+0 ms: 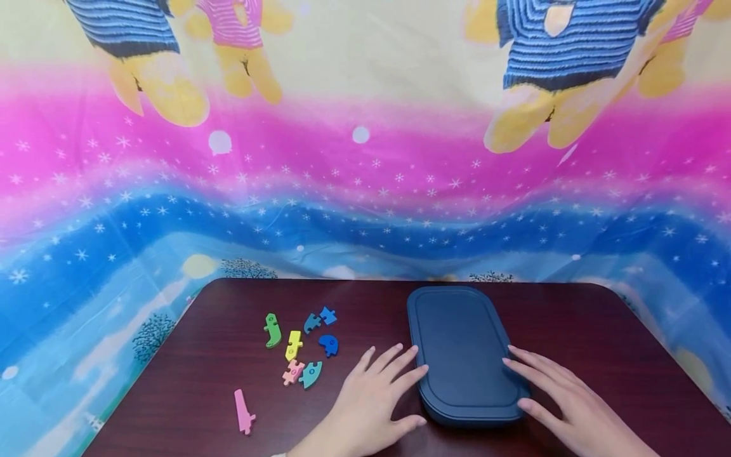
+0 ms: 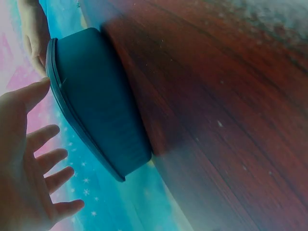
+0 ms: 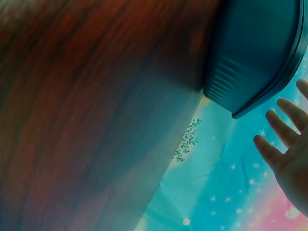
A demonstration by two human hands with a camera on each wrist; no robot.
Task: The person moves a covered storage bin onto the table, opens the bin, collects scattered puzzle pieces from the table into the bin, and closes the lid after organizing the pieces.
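Observation:
A dark blue lidded box (image 1: 465, 352) with rounded corners stands on the table, its lid on. My left hand (image 1: 374, 397) is at its left side, fingers spread and fingertips right at the lid's edge. On the other side my right hand (image 1: 571, 397) has its fingers extended, the tips at the right rim. In the left wrist view the box (image 2: 96, 101) shows its deep side wall, with the left hand (image 2: 24, 159) held open beside the lid. The right wrist view has the box (image 3: 255, 48) at the top and the right hand (image 3: 293, 154) beside it, palm and straight fingers showing.
Left of the box lie several small puzzle pieces: a green one (image 1: 273, 331), a yellow one (image 1: 294, 345), a dark blue one (image 1: 329, 344), a teal one (image 1: 311, 375) and a long pink one (image 1: 242, 411). A patterned cloth (image 1: 365, 190) hangs behind the dark wooden table (image 1: 188, 355).

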